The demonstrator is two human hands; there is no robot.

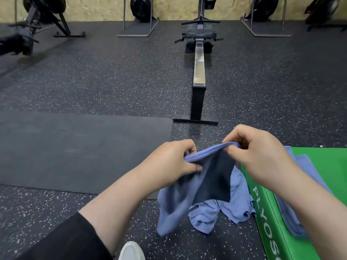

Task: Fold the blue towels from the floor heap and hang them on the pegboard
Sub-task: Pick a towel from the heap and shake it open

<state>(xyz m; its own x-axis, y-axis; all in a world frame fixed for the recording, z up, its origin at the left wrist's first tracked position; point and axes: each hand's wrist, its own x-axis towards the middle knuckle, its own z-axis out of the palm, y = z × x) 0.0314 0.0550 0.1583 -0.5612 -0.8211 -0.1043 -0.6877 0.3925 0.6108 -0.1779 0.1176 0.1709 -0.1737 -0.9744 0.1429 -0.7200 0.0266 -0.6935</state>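
The floor is dark rubber flecked with white. Directly below the grip of the two hands lies a crumpled heap of blue towels, touching the side of a green plyo box that stands to the right. Left of the grip a plain black mat lies flat. Beyond the grip, a rowing machine stands on its crossbar foot.

A long rowing machine with a steel rail runs far from centre over the black speckled rubber floor. A plain dark grey mat lies left, a green padded box near right, a white shoe toe nearest
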